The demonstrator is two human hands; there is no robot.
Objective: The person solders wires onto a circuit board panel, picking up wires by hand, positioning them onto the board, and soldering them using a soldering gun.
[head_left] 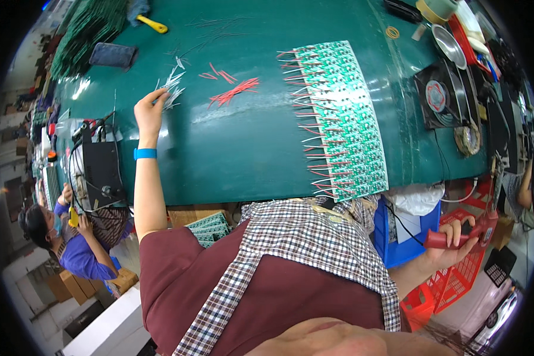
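My left hand (150, 111), with a blue band on its wrist, reaches to the left part of the table. Its thumb and fingers are pinched together at the edge of a pile of thin white wires (173, 89); how many are between the fingertips cannot be made out. Beside that pile lies a bunch of short red wires (236, 91), with a few loose ones above it. My right hand (451, 242) is off the table at the lower right, wrapped round a red gun-shaped tool (438, 240) with a black cord. A panel of green circuit boards (350, 124) has red and white wires sticking out along its left edge.
Dark wires (219, 29) and a yellow-handled tool (153, 24) lie at the back, near stacked green boards (92, 35). A fan (436, 95), tape roll (467, 139) and metal bowl (449, 46) stand right. A blue bin (406, 246) hangs below. A co-worker (71, 237) sits left.
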